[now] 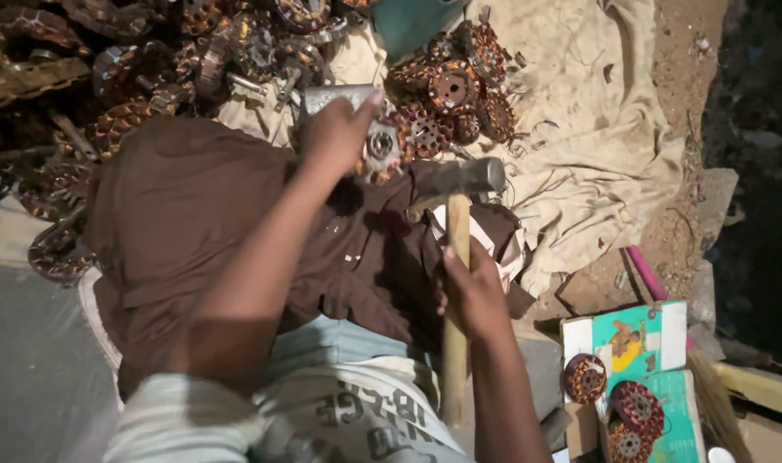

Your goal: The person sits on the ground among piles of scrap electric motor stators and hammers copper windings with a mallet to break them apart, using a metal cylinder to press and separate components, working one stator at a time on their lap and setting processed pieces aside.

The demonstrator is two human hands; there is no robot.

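Note:
My left hand [339,129] grips a round motor stator with copper windings [381,147] and holds it against a metal block [335,96], over a brown cloth [194,206] on my lap. My right hand [474,291] is closed around the wooden handle [456,326] of a hammer. The steel hammer head [460,177] lies just right of the stator, close to it.
A heap of copper-wound stators [134,60] fills the upper left, with more [460,86] on a dirty cream cloth [597,120]. At lower right, three stators [622,407] rest on a teal and white cardboard box [640,339]. A teal container [412,21] stands at the top.

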